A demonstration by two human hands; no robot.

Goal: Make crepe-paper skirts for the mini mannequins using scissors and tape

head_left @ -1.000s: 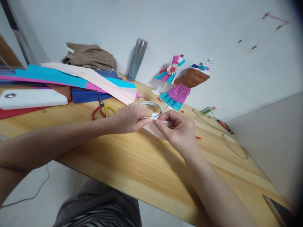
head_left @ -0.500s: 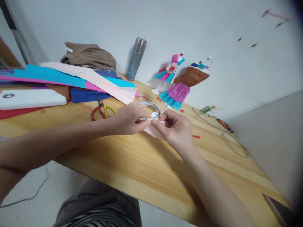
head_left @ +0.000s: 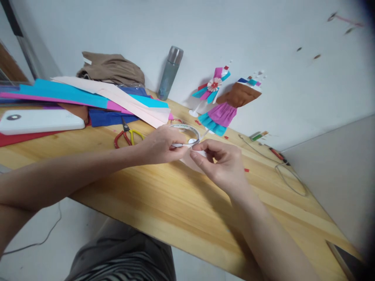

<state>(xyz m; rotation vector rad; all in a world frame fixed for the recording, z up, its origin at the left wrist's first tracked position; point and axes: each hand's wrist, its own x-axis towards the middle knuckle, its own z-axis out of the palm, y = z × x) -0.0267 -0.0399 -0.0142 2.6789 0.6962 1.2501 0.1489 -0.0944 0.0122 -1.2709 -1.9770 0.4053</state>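
Note:
Just above the table, my left hand [head_left: 164, 144] is closed on a roll of tape [head_left: 185, 127], its thumb and fingers gripping the near side of the ring. To its right, the thumb and index finger of my right hand [head_left: 219, 158] are pinched together close to the ring's edge. What lies between those fingertips is too small to make out. A pale pink piece of paper [head_left: 191, 161] shows below and between both hands, partly covered by the right fingers.
Scissors [head_left: 129, 136] with red and yellow handles lie left of my hands. Behind them are stacked coloured papers [head_left: 70, 95], a white case [head_left: 42, 121] and a bottle [head_left: 170, 74]. Paper-decorated figures [head_left: 224, 113] stand by the wall. A cable [head_left: 290, 187] lies at right.
My right thumb and fingers have shifted slightly right, away from the left fingertips. The left hand still grips the tape roll, and the whole view has moved a little.

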